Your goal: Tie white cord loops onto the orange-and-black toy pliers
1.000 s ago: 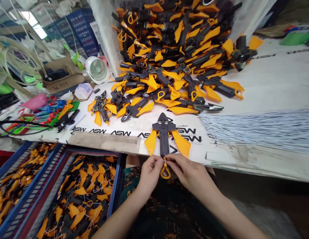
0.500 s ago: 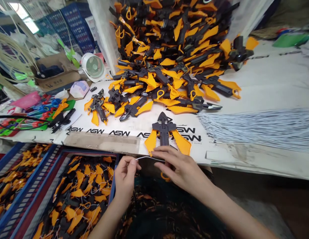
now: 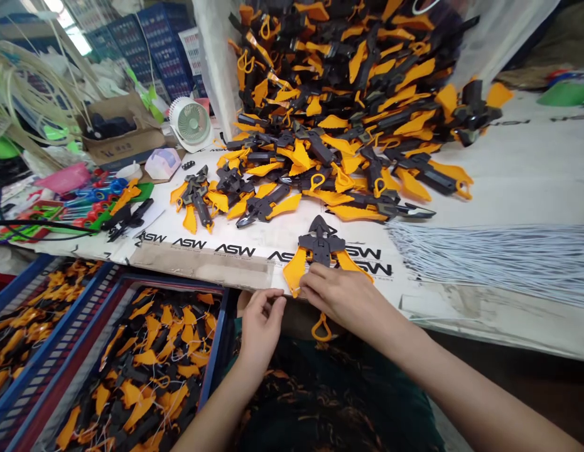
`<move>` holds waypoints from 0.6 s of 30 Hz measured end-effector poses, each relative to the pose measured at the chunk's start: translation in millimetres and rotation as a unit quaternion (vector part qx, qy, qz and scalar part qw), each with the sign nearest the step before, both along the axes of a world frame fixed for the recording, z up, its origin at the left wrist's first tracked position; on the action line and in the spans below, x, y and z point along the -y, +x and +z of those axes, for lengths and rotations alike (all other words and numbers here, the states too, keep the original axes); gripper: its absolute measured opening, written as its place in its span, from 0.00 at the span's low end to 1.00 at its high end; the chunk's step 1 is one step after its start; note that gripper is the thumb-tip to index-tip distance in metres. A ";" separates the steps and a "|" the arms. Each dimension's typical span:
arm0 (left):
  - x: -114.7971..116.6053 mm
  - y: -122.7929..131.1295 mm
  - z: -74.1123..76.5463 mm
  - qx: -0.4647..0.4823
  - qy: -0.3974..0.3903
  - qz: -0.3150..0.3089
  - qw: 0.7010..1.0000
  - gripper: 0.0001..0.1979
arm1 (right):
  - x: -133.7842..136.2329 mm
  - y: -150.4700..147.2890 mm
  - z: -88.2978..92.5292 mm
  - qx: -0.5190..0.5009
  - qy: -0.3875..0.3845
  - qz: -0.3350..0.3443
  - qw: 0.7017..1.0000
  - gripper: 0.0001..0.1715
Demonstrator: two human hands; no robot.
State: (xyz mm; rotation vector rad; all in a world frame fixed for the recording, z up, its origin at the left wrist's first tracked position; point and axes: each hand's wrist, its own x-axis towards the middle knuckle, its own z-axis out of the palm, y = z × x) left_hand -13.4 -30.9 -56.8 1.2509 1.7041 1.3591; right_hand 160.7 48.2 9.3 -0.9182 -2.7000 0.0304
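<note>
A black-and-orange winged toy (image 3: 321, 248) lies at the table's front edge, its pointed black nose facing away from me. My right hand (image 3: 341, 298) covers its rear body, with fingers closed at the inner side of the left orange wing. Below that hand, an orange loop (image 3: 321, 329) hangs past the edge. Just left of the wing tip is my left hand (image 3: 264, 323), thumb and fingers curled together in a pinch. A short bit of white cord (image 3: 296, 290) shows at the wing tip; the rest is hidden by my fingers.
Similar toys (image 3: 320, 144) are heaped at the back of the table. A bundle of white cords (image 3: 490, 257) lies at the right. Blue crates (image 3: 216, 351) of toys with cords stand below the edge at left. A small fan (image 3: 192, 124) stands behind.
My left hand has moved right, up to the wing tip. My right fingers have closed in from a looser, spread pose. The cord stretched between the hands is now mostly hidden.
</note>
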 end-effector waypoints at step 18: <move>-7.7 3.4 -6.8 -0.116 0.047 -0.027 0.992 0.12 | -2.5 -26.1 0.8 0.090 -0.005 -0.016 0.996 0.09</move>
